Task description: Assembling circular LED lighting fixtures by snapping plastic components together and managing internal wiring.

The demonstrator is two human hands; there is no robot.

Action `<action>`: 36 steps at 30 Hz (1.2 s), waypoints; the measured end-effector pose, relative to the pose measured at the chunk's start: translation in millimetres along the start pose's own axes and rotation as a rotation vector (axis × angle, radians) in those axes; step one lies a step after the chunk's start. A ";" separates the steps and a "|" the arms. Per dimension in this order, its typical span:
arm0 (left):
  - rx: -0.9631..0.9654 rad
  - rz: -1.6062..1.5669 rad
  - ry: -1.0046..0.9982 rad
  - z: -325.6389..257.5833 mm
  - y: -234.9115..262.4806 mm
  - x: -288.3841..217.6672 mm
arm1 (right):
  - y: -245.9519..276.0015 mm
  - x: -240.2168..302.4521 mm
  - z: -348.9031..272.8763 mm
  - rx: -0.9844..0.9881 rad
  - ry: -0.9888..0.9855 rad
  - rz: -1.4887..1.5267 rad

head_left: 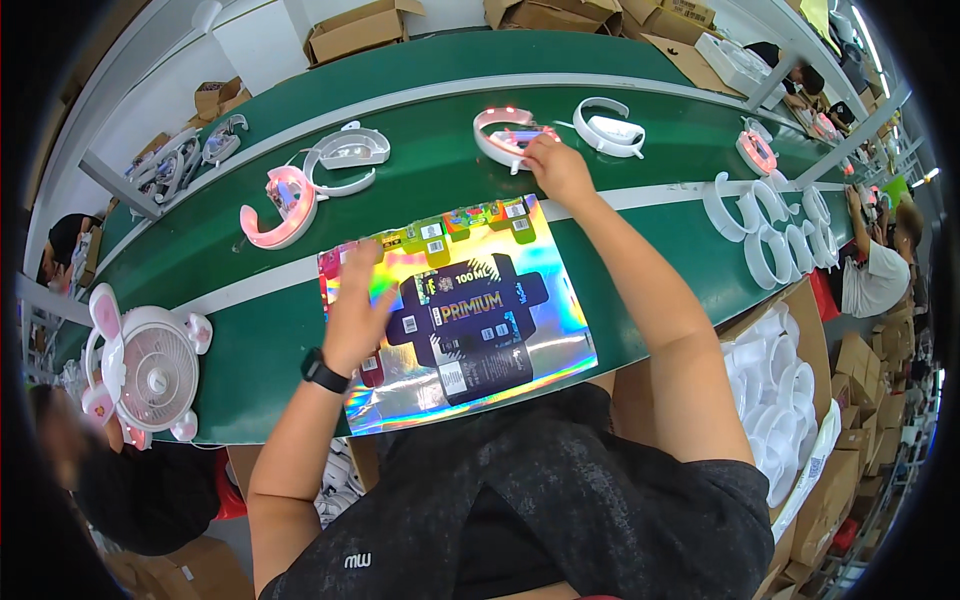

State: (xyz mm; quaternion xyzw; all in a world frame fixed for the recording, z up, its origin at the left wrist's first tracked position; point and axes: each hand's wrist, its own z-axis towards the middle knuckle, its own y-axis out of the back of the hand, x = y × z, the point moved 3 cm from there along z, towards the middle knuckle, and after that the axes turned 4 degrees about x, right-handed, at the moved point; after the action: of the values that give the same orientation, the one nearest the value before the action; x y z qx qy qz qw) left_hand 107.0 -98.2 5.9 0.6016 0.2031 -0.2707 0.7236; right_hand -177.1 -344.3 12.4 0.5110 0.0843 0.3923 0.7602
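Note:
A shiny holographic sheet (550, 330), printed with a dark unfolded-box pattern, lies on the green work table right in front of me. My left hand (355, 310), with a dark watch on its wrist, is over the sheet's left part with fingers stretched out. Past the sheet's far edge, my right hand (560, 172) has its fingers closed at the right side of a white C-shaped plastic housing (490, 145) glowing pink-red. Its fingertips are partly hidden. Just right of that hand lies an unlit white C-shaped housing (610, 135).
Another glowing housing (283, 215) and a white open-backed one (345, 155) lie at the left. A rabbit-eared fan (155, 370) stands near the left edge. White rings (770, 235) cluster at right, above a carton of white parts (770, 390). Several people work nearby.

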 end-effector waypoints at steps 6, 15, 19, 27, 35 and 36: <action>0.292 0.237 -0.098 -22.1 -40.6 -15.3 | 65.8 54.8 -55.9 0.058 0.158 0.104; 0.070 0.058 -0.279 36.4 -59.8 -81.7 | 67.1 7.5 -76.0 -0.066 -0.094 -0.308; 0.128 0.182 -0.334 52.5 -101.3 -84.5 | 33.6 -65.2 -68.9 0.115 -0.227 -0.257; 0.139 0.026 -0.360 46.9 -93.1 -106.7 | 91.7 -17.6 -55.4 -0.228 -0.065 -0.218; 0.207 0.017 -0.339 -95.2 38.2 -52.5 | 119.1 101.6 -178.7 0.066 0.072 -0.082; 0.215 0.075 -0.301 -106.0 40.4 -42.8 | 107.2 104.4 -191.9 0.119 0.049 -0.065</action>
State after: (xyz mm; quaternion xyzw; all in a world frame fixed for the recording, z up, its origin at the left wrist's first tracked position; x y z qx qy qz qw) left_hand 103.1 17.3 42.7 0.6354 0.0398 -0.3506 0.6868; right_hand -262.6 -118.4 42.3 0.5424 0.1428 0.3741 0.7386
